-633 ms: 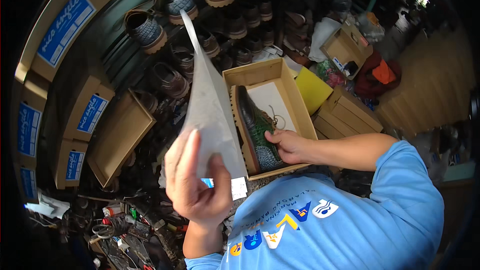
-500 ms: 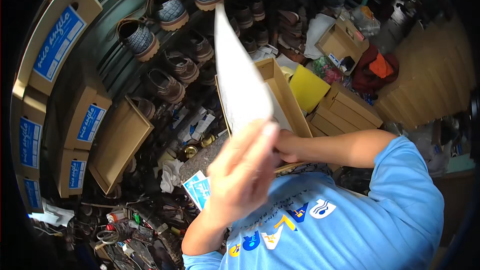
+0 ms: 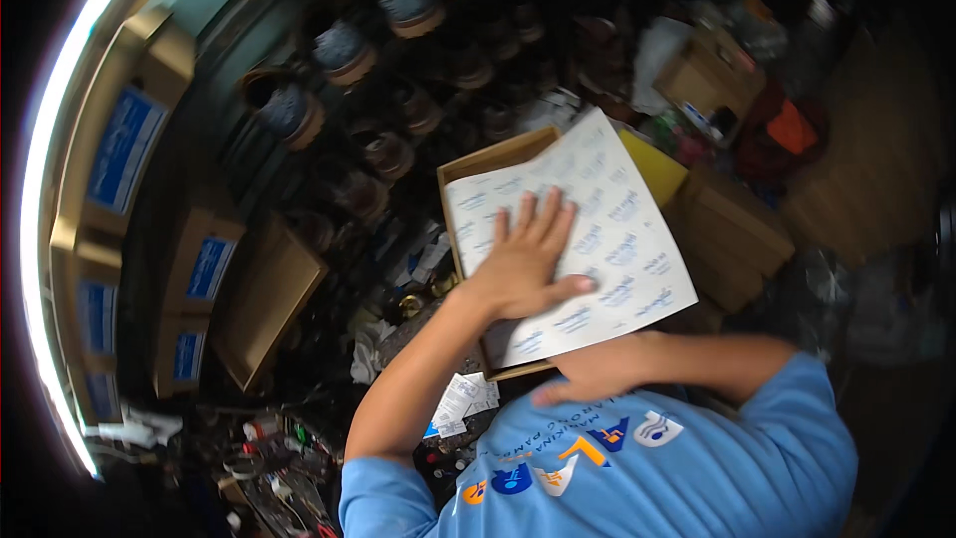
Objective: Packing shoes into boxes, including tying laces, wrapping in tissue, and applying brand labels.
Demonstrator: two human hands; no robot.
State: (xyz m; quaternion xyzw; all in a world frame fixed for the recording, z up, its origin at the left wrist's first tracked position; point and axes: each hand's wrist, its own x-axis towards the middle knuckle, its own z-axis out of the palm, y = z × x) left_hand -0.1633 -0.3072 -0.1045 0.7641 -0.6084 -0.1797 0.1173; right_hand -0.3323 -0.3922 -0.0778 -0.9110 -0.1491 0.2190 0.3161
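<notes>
I saw the left hand (image 3: pixel 525 261), fingers spread flat and released, pressing a thin white printed paper sheet (image 3: pixel 583 239) onto the open cardboard shoe box (image 3: pixel 476 165). The sheet hid the box's contents. Beneath the box's near edge, the right hand (image 3: pixel 588 376) was blurred; I couldn't tell its grip.

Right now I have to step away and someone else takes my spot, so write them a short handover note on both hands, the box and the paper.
Left hand: flat, fingers spread, pressing the printed paper sheet down.
Right hand: at the near edge of the cardboard shoe box, below the sheet; holding nothing that shows.
Sheet covers the open box; the contents are hidden.
Done: paper laid over the box.
Left: probably tucking the paper in and closing the box; no lid on it yet.
</notes>
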